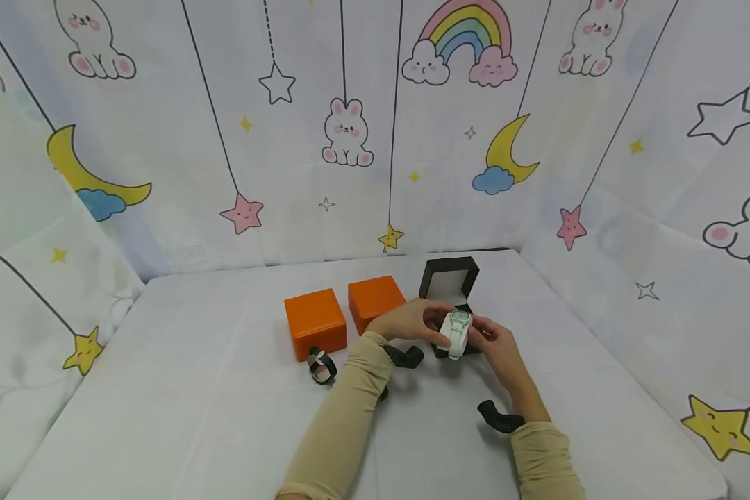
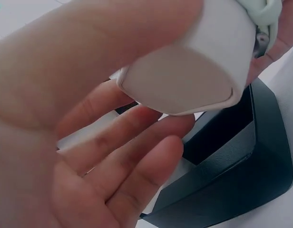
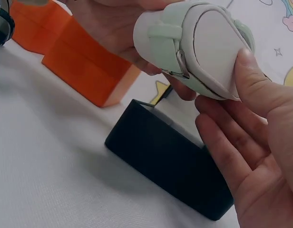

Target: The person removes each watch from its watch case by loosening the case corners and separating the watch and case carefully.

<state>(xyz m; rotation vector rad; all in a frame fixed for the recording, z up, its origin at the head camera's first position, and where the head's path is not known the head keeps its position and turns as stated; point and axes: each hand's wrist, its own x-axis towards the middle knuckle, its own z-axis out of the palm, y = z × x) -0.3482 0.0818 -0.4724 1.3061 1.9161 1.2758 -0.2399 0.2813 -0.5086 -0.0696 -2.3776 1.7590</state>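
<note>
A pale mint wristwatch (image 1: 460, 318) is strapped round a white watch pillow (image 3: 217, 50), held up in both hands. My left hand (image 1: 409, 321) pinches one end of the pillow between thumb and fingers, as the left wrist view shows. At the opposite end, my right hand (image 1: 498, 346) has its thumb on the flat end face and its fingers underneath. Just below and behind the hands stands a black watch box (image 1: 448, 267) with its lid raised. Its light lining shows, but the hands partly hide the base.
Two orange boxes (image 1: 315, 321) stand left of the black box; the left forearm partly covers the nearer side of the right one. A black-strapped watch (image 1: 321, 366) lies before the left orange box. A patterned cloth backdrop (image 1: 300, 173) rises behind the white table (image 1: 212, 389).
</note>
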